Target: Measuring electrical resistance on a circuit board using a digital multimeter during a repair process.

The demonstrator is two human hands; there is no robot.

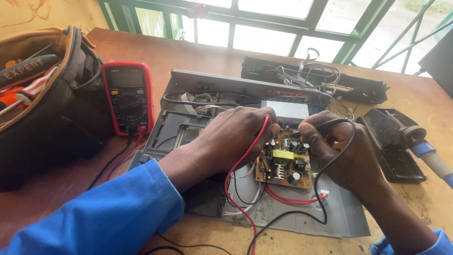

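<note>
- Two hands over one brown circuit board [284,163], seated in an opened grey chassis [339,217] at table centre.
- Left hand [236,134]: fingers closed on one red probe lead [245,158].
- Right hand [337,151]: fingers pinched shut on one black probe lead [337,156].
- Both probe tips hidden behind fingers; contact points on board not discernible.
- One red multimeter [128,97] to the left, both leads plugged in.
- One tool bag [42,104], cut off at left edge.
- One soldering iron [427,153] on its stand, cut off at right edge.
</note>
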